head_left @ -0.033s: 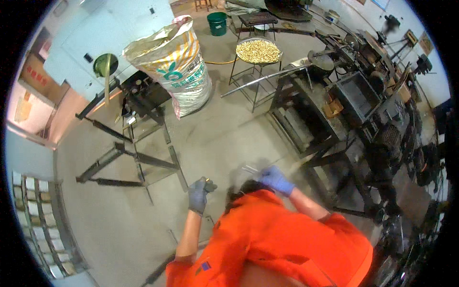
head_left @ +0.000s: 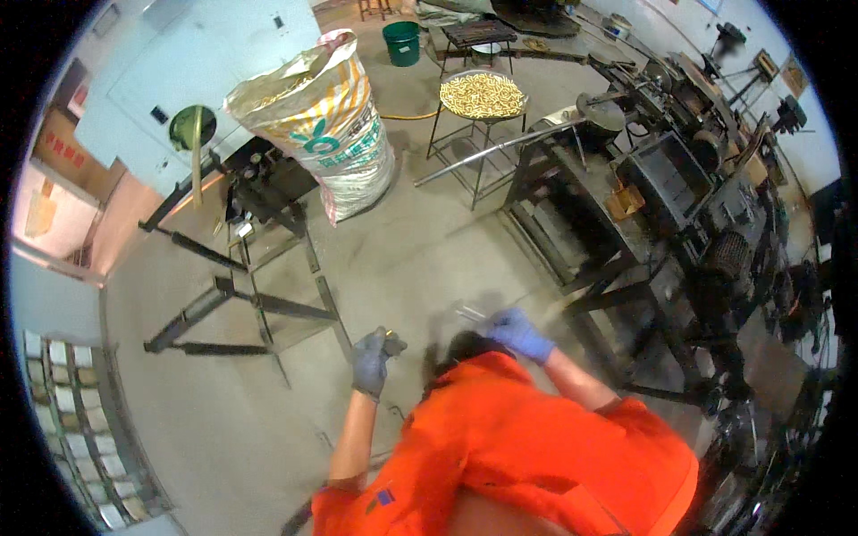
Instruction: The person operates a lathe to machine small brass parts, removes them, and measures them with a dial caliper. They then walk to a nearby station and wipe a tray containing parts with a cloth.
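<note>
My left hand (head_left: 369, 364), in a grey-blue glove, is closed with its fingertips together. A small brass-coloured piece (head_left: 391, 334) shows at the tips; most of it is hidden. Across from it, my right hand (head_left: 520, 336) wears a blue-purple glove. Its fingers are closed round a slim silvery metal tool (head_left: 470, 314), which points left toward the other hand; blur hides its exact kind. The two hands are apart, both over the grey floor in front of my orange sleeves and jacket.
Many small brass-coloured parts fill a round tray (head_left: 527, 100) on a metal stand ahead. Left of it stands a big open woven sack (head_left: 353, 165). Black steel frames (head_left: 290, 306) are at left, a dark workbench with machinery (head_left: 572, 192) at right. A green bucket (head_left: 402, 45) sits far back.
The view has shifted very slightly. Both hands keep their hold and nearly the same places.
</note>
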The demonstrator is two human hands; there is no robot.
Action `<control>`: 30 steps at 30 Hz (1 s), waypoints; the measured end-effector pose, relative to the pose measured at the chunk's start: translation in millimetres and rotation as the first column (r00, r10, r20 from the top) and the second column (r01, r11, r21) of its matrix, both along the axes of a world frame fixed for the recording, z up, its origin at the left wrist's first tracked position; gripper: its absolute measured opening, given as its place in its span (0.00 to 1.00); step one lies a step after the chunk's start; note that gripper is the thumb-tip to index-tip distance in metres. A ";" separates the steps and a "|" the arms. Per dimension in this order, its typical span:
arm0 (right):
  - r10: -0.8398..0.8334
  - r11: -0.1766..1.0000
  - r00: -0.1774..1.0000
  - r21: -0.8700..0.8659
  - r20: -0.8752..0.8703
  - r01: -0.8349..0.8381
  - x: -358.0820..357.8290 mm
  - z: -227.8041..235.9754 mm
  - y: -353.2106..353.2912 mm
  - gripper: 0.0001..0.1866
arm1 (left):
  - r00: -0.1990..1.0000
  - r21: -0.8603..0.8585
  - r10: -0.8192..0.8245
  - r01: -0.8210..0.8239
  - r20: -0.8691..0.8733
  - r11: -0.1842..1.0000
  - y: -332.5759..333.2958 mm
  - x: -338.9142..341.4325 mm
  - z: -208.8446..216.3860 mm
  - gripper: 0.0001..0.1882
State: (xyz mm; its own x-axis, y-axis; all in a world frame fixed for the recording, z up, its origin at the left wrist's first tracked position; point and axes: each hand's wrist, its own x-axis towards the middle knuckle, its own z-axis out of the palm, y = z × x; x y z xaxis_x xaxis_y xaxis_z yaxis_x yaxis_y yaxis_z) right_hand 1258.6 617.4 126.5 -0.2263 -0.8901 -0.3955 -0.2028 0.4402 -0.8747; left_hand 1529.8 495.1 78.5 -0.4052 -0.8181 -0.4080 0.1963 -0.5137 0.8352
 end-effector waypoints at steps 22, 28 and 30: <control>0.108 0.969 0.851 0.247 -0.513 0.026 -119.8 -96.3 -448.0 0.23 | 0.976 0.142 -0.180 0.162 0.127 0.977 -507.6 -110.5 50.5 0.12; 0.078 0.783 0.879 0.574 -0.471 0.238 -118.0 -68.6 -468.3 0.27 | 0.890 -0.159 -0.437 0.454 0.133 0.877 -618.2 -164.7 39.4 0.16; -0.039 0.727 0.880 0.591 -0.473 0.349 -125.6 -64.8 -478.8 0.28 | 0.854 -0.264 -0.511 0.518 0.100 0.814 -644.1 -188.1 51.5 0.17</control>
State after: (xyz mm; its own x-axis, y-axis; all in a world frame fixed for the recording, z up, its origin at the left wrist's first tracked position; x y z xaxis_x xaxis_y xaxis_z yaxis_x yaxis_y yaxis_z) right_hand 1133.0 138.6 61.7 -0.6372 -0.3678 -0.6773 -0.3056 0.9273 -0.2161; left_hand 1341.8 -149.0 130.1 -0.7914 -0.5719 -0.2161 -0.0541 -0.2865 0.9565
